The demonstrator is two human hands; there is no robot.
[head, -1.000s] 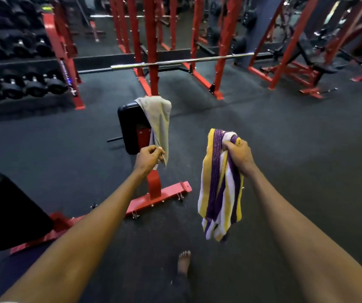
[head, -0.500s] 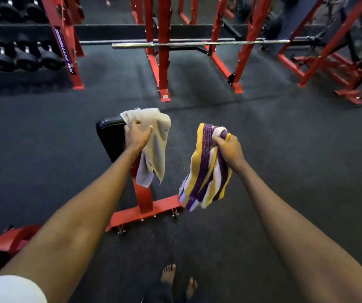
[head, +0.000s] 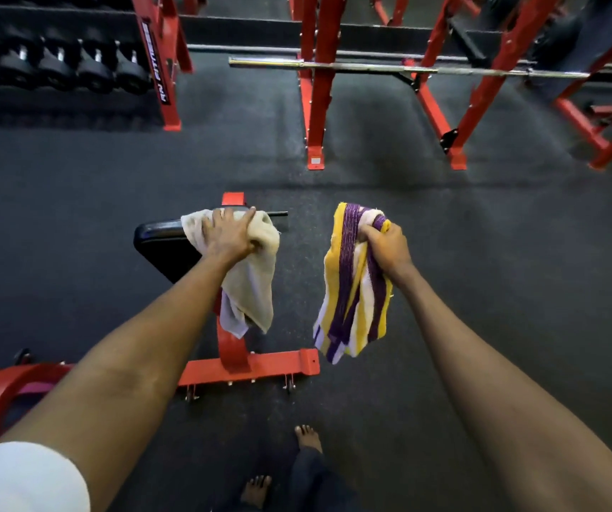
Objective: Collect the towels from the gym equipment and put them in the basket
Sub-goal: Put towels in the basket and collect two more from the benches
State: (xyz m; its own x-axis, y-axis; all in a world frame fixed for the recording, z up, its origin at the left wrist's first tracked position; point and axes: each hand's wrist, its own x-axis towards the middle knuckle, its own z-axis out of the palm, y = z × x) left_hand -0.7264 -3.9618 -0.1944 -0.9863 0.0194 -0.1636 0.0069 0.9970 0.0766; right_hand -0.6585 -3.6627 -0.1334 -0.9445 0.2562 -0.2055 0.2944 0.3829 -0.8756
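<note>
L hand lay on top of the beige towel, fingers over it & thumb tucked into the cloth, gripping it. That towel was draped over the end of a black pad on a red frame, tail hanging down the near side. R hand was fisted tight round the striped towel (purple/yellow/white), held in the air just right of the pad, above the floor. Dumbbells racked far left; barbell behind.

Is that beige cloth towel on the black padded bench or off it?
On it: the beige cloth towel drapes over the black padded bench, tail hanging, left hand gripping its top.
</note>
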